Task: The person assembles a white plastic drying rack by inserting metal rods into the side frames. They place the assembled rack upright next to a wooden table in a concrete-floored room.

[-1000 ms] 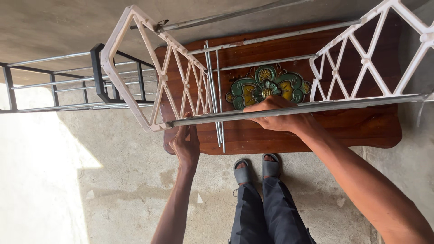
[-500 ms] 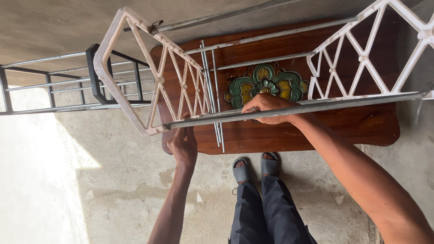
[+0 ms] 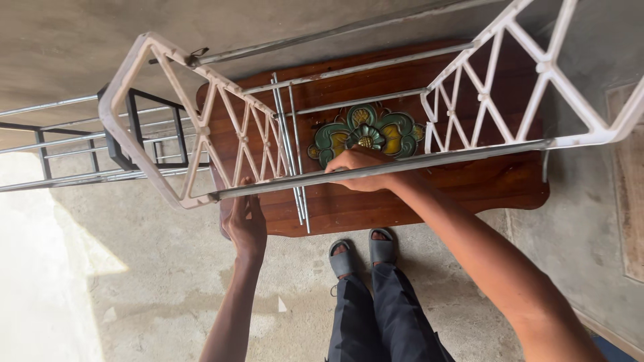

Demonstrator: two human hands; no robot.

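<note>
Head view, looking down. Right hand (image 3: 360,169) is curled over the nearest metal rod (image 3: 402,165), fingers closed on it near mid-length. The rod spans two white lattice end panels: left panel (image 3: 201,127) and right panel (image 3: 530,74). Left hand (image 3: 245,223) is open, palm up against the lower corner of the left panel, where the rod end meets it. The frame sits above a dark wooden table (image 3: 436,194) with a green and yellow flower inlay (image 3: 365,134). Loose thin rods (image 3: 295,174) lie across the table. A black metal rack (image 3: 121,134) stands to the left on the concrete floor (image 3: 168,281).
</note>
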